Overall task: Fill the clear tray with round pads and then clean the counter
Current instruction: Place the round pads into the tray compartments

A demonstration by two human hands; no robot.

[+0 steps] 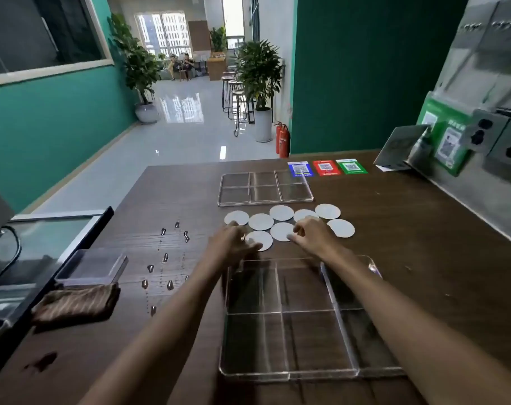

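**Both hands at the pads, tray not yet filled**

The left hand (234,239) lies with its fingers stretched forward and close together, their tips on the near-left pad (259,240) of the cluster; whether they pinch its edge or only press on it cannot be told through the blur. The right hand (309,233) is curled, fingers bent in and thumb drawn toward them at the edge of the middle pad (282,231), seemingly nipping it, though the grip itself is not clear.

Around the hands, the round white pads (281,212) lie flat on the dark wooden counter (423,258) in a loose cluster, some touching or overlapping. Just near of them, under both forearms, sits the clear tray (292,374) with its divided compartments, all looking empty. A second clear divided tray (264,203) lies just beyond the pads, also empty.

To the left, droplets of liquid (165,257) dot the counter, and a folded brown striped cloth (76,302) rests at the near-left edge beside a small clear box (93,266).

The step in hand appears to be the first pickup. Next, each pad likely needs lifting by its thin edge and carrying back toward the near tray, one per compartment. Wiping the spill comes after.
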